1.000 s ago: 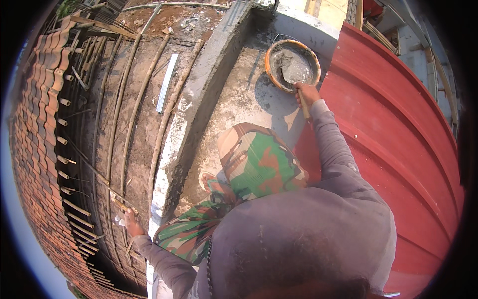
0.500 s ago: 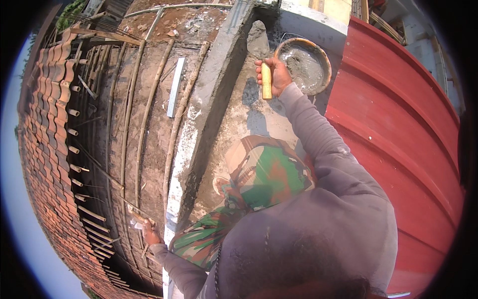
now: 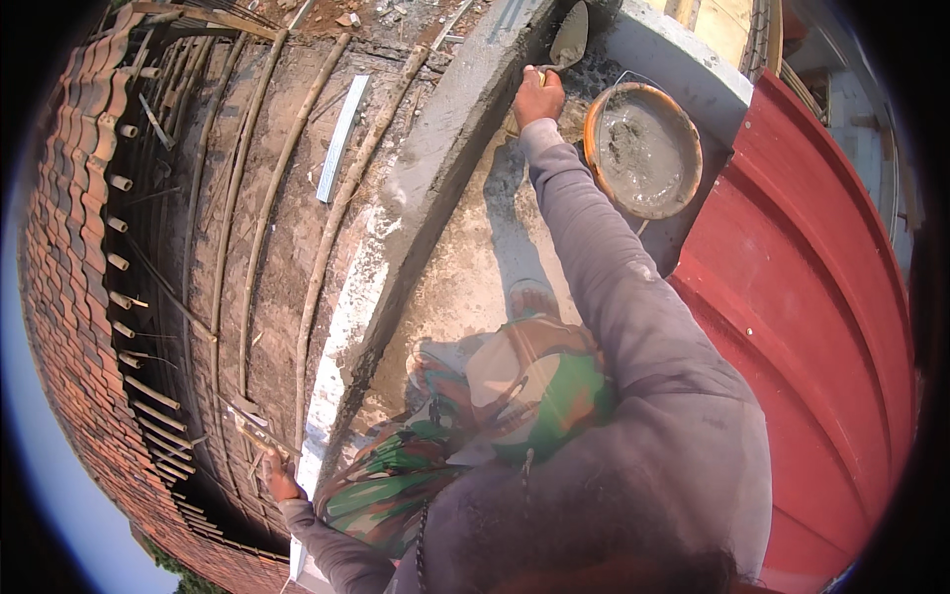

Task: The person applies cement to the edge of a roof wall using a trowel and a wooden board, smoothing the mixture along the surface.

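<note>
My right hand (image 3: 539,99), at the far end of the low wall, is closed round the handle of a trowel (image 3: 570,36). The grey blade reaches into the corner beyond the hand, beside the wall's inner face. Right of that hand stands an orange-rimmed bucket (image 3: 591,139) of wet grey mortar (image 3: 633,158), its wire handle raised. At the lower left, my left hand (image 3: 281,477) is closed on a flat tool with a wooden handle (image 3: 259,434), held out past the wall's outer edge. Its exact kind is hard to make out.
A low wall (image 3: 421,193), part grey mortar and part white, runs diagonally along my left. Beyond it lie bamboo poles (image 3: 282,173), a pale metal strip (image 3: 343,139) and a tiled roof (image 3: 84,267). Red metal roofing (image 3: 802,287) slopes away on the right.
My right hand has reached farther forward, past the bucket, swinging the trowel blade to the right into the corner. The mortar heap on the blade looks smaller. My left hand still holds its tool.
</note>
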`<state>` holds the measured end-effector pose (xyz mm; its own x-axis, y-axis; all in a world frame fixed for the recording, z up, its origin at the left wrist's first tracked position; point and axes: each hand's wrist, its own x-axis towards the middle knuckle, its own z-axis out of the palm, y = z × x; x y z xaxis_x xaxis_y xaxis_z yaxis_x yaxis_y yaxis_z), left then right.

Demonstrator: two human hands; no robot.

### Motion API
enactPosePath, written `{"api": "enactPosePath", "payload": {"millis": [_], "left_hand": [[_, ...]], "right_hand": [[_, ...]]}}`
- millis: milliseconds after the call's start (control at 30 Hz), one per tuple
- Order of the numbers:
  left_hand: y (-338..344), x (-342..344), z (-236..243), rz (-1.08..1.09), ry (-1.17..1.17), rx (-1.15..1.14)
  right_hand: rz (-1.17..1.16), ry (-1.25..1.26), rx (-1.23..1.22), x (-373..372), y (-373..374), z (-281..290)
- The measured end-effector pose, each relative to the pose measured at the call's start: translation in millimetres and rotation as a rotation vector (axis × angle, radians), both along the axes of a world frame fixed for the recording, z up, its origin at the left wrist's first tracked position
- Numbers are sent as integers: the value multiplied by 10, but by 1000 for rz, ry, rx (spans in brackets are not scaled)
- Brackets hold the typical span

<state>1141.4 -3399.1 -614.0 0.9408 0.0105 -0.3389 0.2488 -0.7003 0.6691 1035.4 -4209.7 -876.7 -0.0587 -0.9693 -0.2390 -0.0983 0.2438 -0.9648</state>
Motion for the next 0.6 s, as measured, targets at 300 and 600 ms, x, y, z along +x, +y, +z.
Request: {"api": "enactPosePath", "payload": {"millis": [300, 600], "left_hand": [[-240, 102, 16, 35, 91, 12], [-288, 10, -36, 34, -29, -132]], "right_hand": [[42, -380, 426, -575, 69, -379], [180, -291, 434, -441, -225, -620]]}}
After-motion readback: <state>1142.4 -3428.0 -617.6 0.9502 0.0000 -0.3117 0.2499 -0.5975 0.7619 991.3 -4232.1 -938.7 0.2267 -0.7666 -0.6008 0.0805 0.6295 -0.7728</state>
